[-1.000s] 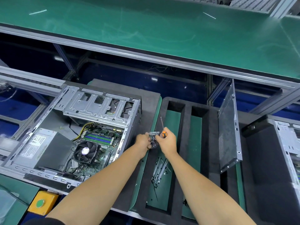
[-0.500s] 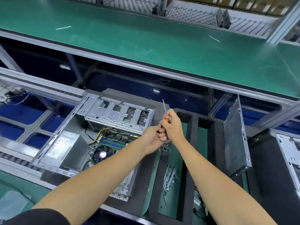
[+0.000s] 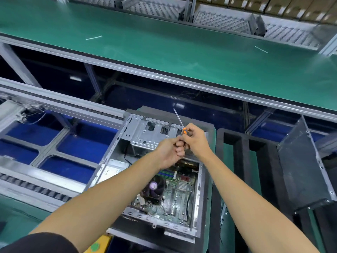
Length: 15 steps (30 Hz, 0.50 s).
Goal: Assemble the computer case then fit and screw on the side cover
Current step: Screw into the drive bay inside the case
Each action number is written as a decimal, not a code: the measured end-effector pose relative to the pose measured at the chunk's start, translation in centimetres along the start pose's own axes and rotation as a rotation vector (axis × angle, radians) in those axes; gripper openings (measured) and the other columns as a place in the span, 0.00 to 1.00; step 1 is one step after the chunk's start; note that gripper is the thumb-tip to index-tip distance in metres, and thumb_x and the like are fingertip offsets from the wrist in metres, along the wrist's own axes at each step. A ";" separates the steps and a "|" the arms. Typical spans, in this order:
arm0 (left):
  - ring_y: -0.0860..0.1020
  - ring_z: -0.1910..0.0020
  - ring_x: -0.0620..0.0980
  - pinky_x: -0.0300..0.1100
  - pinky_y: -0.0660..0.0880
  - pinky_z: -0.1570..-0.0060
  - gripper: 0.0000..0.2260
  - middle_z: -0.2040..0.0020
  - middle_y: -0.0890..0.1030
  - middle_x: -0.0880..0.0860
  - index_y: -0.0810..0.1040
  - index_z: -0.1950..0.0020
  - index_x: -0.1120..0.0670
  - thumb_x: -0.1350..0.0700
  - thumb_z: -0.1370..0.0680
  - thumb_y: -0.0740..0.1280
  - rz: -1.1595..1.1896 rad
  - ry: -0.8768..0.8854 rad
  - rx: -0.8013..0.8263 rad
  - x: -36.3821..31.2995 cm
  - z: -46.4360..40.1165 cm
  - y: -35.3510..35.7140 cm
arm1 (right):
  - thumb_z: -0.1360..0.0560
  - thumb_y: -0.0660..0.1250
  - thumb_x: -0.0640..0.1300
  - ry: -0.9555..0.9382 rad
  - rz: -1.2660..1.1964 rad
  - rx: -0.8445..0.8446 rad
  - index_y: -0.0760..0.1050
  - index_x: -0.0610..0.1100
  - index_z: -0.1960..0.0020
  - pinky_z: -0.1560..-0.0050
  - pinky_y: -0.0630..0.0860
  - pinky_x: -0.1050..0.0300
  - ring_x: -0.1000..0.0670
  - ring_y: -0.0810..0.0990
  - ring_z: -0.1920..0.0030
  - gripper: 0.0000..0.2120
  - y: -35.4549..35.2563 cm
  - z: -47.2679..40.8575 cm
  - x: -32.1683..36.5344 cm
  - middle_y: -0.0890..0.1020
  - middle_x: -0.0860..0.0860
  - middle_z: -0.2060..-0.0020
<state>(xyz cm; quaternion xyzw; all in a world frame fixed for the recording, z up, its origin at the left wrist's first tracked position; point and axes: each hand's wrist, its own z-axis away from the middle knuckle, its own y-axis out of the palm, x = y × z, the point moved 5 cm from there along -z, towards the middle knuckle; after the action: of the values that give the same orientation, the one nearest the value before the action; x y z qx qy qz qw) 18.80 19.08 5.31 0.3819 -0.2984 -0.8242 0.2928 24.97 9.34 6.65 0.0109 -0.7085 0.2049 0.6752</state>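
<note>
The open computer case (image 3: 199, 181) lies on its side in the middle, with the motherboard (image 3: 175, 196) and drive cage (image 3: 145, 136) exposed. Both hands hover together over the drive cage. My right hand (image 3: 197, 141) grips an orange-handled screwdriver (image 3: 179, 121) whose shaft points up and away. My left hand (image 3: 170, 150) is curled tight against the right one. The small metal part seen earlier between the hands is hidden by the fingers. The grey side cover (image 3: 300, 167) stands on edge in the foam rack to the right, apart from the case.
A black foam rack (image 3: 237, 161) with deep slots sits right of the case, with metal strips (image 3: 223, 210) in one slot. A green conveyor belt (image 3: 164, 52) runs across the back. Roller rails (image 3: 36, 187) lie to the left. A yellow button box (image 3: 96, 245) is at the near edge.
Both hands have moved left together, from above the foam rack to above the case's drive cage. The metal part between them has gone out of sight.
</note>
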 end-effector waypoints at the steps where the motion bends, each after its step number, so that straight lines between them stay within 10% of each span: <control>1: 0.60 0.77 0.44 0.35 0.56 0.74 0.14 0.72 0.63 0.47 0.71 0.55 0.55 0.57 0.14 0.52 -0.021 -0.010 0.002 -0.5 -0.1 -0.5 | 0.24 0.65 0.29 0.014 -0.015 -0.004 0.69 0.42 0.59 0.77 0.67 0.61 0.53 0.67 0.75 0.11 0.6 -0.2 0.1 0.72 0.48 0.71; 15: 0.61 0.73 0.47 0.37 0.58 0.77 0.04 0.69 0.69 0.49 0.71 0.48 0.58 0.61 0.17 0.57 -1.013 -0.009 -0.021 -9.6 -0.8 -5.0 | 0.24 0.65 0.31 0.047 0.078 -0.097 0.66 0.37 0.59 0.75 0.63 0.62 0.51 0.65 0.76 0.09 4.6 -1.9 -1.2 0.70 0.48 0.74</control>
<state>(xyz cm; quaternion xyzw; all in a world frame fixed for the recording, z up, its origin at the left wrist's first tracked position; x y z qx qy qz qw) 23.30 28.96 5.68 0.4721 -0.0683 -0.8675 -0.1413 25.49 13.84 4.22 -0.0543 -0.7014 0.1967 0.6830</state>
